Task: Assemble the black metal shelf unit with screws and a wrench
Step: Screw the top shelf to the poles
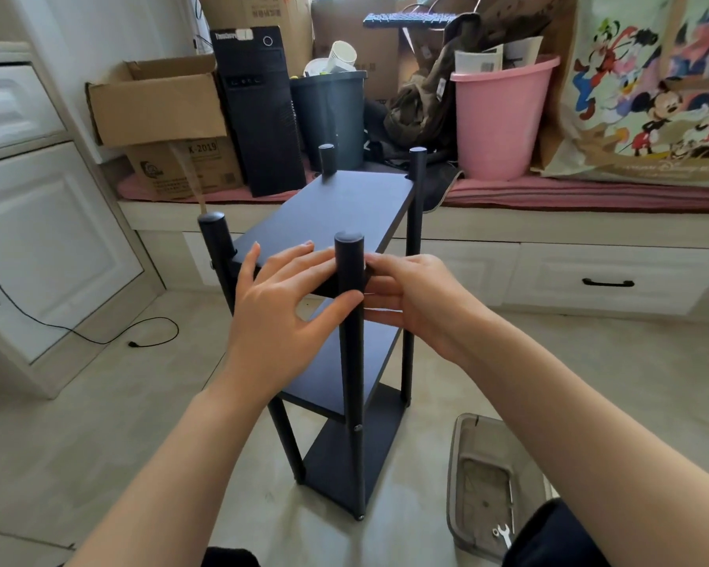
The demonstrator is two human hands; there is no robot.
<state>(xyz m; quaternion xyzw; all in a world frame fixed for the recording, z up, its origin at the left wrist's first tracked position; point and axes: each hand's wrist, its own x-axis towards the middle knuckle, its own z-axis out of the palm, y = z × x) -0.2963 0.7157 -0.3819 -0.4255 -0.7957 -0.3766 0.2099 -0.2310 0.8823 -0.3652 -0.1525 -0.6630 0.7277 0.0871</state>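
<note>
Right now, near post (349,280): hides both hands' meeting point.
Left hand (281,311): fingers spread flat on top shelf (336,210), thumb touching post.
Right hand (410,298): fingertips hidden; grip unclear.
Wrench (502,534): tray (455,476), partly cut off.

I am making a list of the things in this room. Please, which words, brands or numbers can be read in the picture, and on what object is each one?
"ThinkCentre", partly covered by a white sticker: top of the black computer tower.
"K-2019": lower cardboard box.
"Disney", faint: bottom of the cartoon bag.
Too small or blurred: the lower box's label text, the papers in the pink bucket.
</note>
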